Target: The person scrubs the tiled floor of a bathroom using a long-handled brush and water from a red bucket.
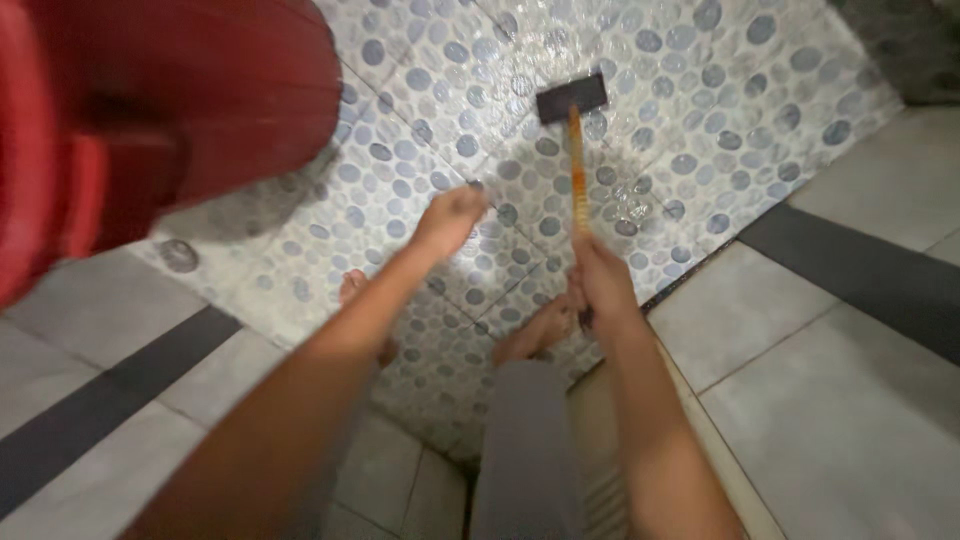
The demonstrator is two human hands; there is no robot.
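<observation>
My right hand grips the orange handle of a floor brush, whose dark flat head rests on the wet pebble-patterned floor ahead of me. My left hand is closed in a loose fist above the floor, left of the handle, with nothing visible in it. My bare feet stand on the pebbled tiles below the hands.
A large red bucket fills the upper left, close to my left arm. Grey wall tiles with a dark band rise on the right and lower left. A small round drain sits at the left edge of the floor.
</observation>
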